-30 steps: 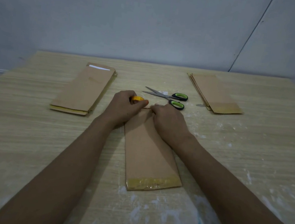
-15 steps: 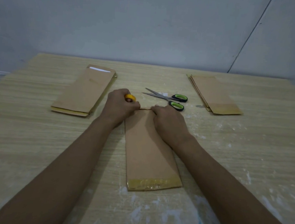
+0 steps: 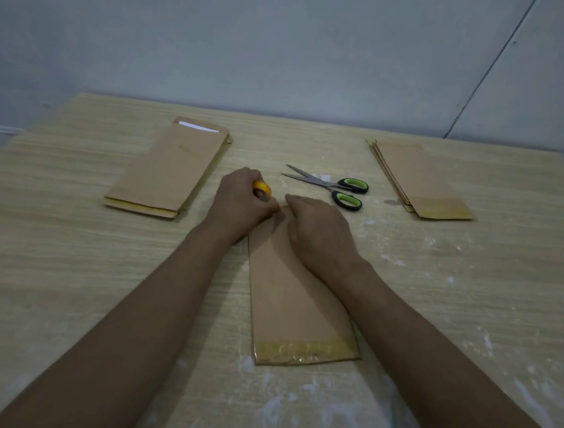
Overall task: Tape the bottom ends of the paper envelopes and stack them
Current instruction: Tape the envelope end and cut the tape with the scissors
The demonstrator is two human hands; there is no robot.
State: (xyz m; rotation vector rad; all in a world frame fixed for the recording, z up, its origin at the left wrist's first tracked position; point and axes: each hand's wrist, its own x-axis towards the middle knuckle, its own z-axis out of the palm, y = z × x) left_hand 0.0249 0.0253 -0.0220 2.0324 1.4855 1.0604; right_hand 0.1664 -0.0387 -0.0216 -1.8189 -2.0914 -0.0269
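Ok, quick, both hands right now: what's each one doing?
Left hand: curled round the yellow tape roll.
Right hand: fingers laid flat, pressing on the far end of the envelope; grips nothing.

A brown paper envelope (image 3: pixel 296 293) lies lengthwise on the wooden bench (image 3: pixel 49 244), its near end covered by a strip of glossy tape. The left hand (image 3: pixel 240 206) curls its fingers (image 3: pixel 267 209) round a yellow tape roll (image 3: pixel 263 188) at the envelope's far left corner. The right hand (image 3: pixel 320 231) presses flat on the far end, just beside the left fingers. Green-handled scissors (image 3: pixel 335 187) lie just beyond the right fingers. An envelope stack (image 3: pixel 172 170) sits well left of the left fingers, a taped stack (image 3: pixel 420 181) well right of the right fingers.
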